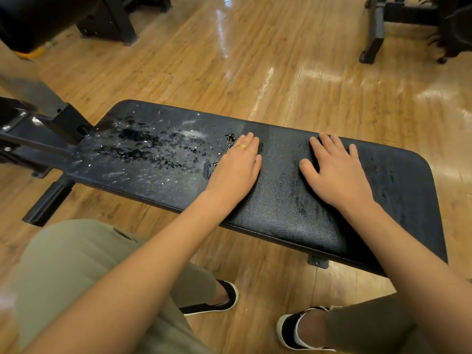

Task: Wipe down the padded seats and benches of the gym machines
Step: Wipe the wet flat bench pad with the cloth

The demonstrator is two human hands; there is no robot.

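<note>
A black padded bench runs across the view from left to right. Its left part is covered with water droplets and whitish dust; its right part looks dark and smeared. What looks like a dark, pebbled cloth lies spread flat across the middle of the pad and hangs over the near edge. My left hand, with a gold ring on one finger, presses flat on the cloth's left edge. My right hand presses flat on its right side, fingers straight and spread.
The bench's black steel frame joins at the left, with a foot bar on the wooden floor. Other machine bases stand at the far left and far right. My knees and shoes are just below the bench.
</note>
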